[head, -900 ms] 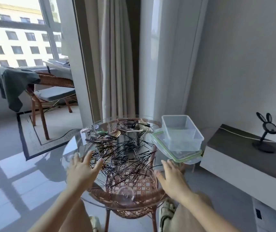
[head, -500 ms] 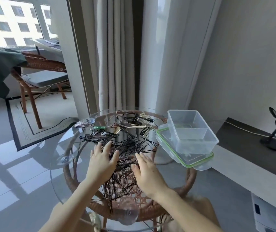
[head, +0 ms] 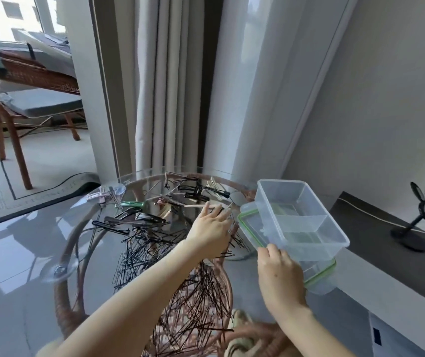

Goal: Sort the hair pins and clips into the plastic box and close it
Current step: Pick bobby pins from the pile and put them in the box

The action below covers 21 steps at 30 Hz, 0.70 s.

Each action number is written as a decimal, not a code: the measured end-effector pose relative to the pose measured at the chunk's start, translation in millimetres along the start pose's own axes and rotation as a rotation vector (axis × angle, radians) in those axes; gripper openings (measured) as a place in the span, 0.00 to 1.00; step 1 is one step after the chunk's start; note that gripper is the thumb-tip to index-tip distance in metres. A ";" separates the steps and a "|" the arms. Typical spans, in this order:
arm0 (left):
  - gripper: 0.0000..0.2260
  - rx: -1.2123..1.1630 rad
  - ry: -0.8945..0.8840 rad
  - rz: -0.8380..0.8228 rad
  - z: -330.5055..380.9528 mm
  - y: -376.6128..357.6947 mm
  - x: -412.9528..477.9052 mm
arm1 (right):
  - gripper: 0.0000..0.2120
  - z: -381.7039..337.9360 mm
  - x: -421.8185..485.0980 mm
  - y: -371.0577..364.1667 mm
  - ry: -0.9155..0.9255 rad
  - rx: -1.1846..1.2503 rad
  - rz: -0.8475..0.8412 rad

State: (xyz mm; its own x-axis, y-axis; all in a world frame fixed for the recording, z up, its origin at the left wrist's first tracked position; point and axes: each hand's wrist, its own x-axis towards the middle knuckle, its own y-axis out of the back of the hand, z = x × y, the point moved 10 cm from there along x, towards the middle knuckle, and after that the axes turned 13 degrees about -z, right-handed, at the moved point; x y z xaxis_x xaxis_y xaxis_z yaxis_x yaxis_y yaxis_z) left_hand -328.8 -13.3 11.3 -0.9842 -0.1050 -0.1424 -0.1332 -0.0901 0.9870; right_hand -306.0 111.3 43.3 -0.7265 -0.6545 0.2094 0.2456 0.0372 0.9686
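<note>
Clear plastic box (head: 299,219), right on glass table (head: 51,243): light, rigid, slippery; right hand (head: 280,273) grasping near rim; left hand (head: 210,229) open over thin, springy pins (head: 152,249).

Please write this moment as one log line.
left hand: over hair pins | right hand: at plastic box corner | box: empty, open

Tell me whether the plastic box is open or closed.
Open. The plastic box has no lid on; its green-rimmed lid lies underneath it, and the divided interior looks empty.
</note>
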 end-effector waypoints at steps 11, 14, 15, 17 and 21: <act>0.22 -0.086 -0.142 -0.012 12.7 -5.6 -2.8 | 0.17 4.9 4.0 1.3 0.044 0.075 0.043; 0.21 -0.044 -0.180 -0.051 14.3 -8.3 -16.0 | 0.16 4.4 3.8 -0.2 0.052 0.080 0.045; 0.21 -0.032 -0.199 -0.051 15.4 -8.5 -20.6 | 0.16 5.0 3.7 0.5 0.052 0.083 0.053; 0.19 -0.009 -0.242 -0.026 17.9 -4.9 -32.1 | 0.16 4.8 3.3 2.3 0.048 0.086 0.048; 0.18 0.059 -0.260 -0.006 5.8 0.7 -59.5 | 0.11 -3.5 -2.3 5.6 0.039 0.084 0.006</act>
State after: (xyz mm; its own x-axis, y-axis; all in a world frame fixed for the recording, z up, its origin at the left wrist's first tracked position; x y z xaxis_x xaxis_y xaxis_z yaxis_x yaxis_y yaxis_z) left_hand -271.0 -1.3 20.9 -0.9793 0.1539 -0.1316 -0.1380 -0.0313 0.9899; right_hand -300.7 110.4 47.8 -0.6993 -0.6829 0.2113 0.1936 0.1036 0.9756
